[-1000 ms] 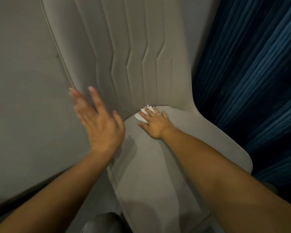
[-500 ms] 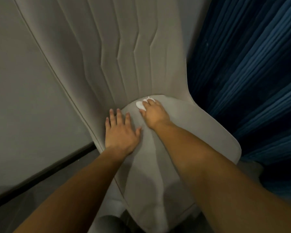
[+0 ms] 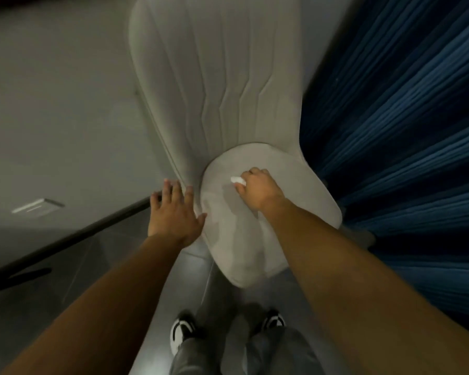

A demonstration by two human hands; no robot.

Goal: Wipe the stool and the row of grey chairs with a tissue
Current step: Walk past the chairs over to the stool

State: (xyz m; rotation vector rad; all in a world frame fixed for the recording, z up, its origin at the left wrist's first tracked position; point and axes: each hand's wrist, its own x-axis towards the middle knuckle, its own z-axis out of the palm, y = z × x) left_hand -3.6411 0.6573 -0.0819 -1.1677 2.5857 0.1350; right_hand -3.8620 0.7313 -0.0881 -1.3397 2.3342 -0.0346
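- Tissue [image 3: 238, 180]: small white wad, lying on the seat of the grey chair [image 3: 295, 190], toward the seat's back half, peeking out just left of the right-hand fingertips.
- Right hand [image 3: 257, 192]: curling closed over the tissue, fingers bent down, pressing it against the seat cushion; forearm is reaching in from lower right.
- Left hand [image 3: 173, 212]: lying flat and spread wide, gripping nothing; thumb is touching the seat's left edge, fingertips are reaching the lower left rim of the ribbed backrest.
- Chair is standing between a grey wall [image 3: 52, 104] on the left and a blue curtain [image 3: 404, 131] on the right.
- Black-and-white shoes [image 3: 182, 331] are showing on the floor [image 3: 217, 288] below the seat front.
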